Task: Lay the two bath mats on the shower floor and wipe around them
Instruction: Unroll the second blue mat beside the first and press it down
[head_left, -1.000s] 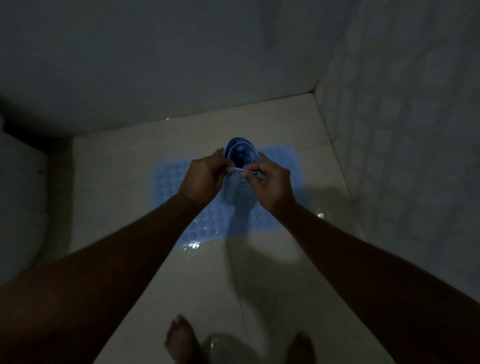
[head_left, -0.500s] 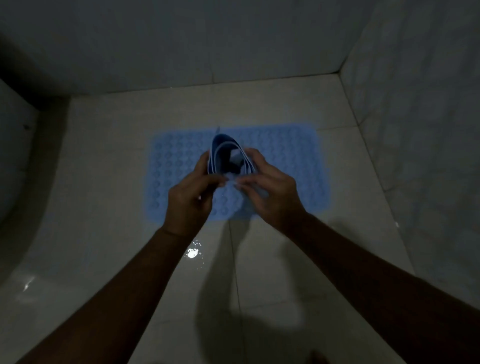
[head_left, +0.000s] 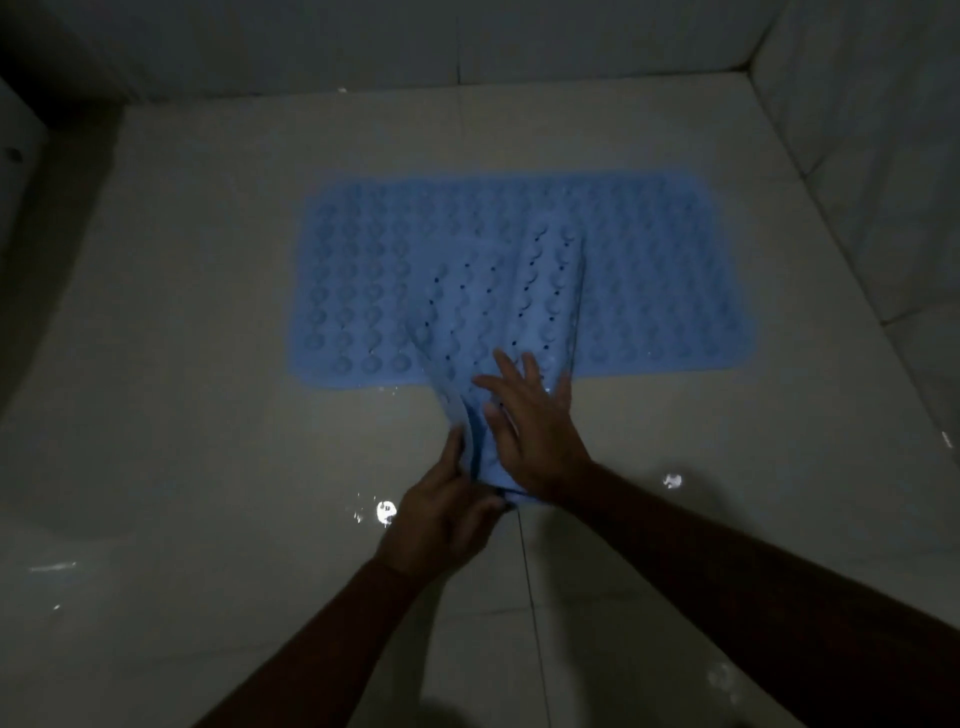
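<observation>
Upper mat (head_left: 498, 312) gripped by left hand (head_left: 441, 519); right hand (head_left: 530, 431) lies flat on it.

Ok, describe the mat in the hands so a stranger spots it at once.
On the pale shower floor a flat mat lies by the back wall. Across its near edge rises the second mat, also blue but curled and buckled, the left hand gripping its end, the right hand pressing it.

Open shower floor (head_left: 182, 374) left, wall (head_left: 878, 171) right.
</observation>
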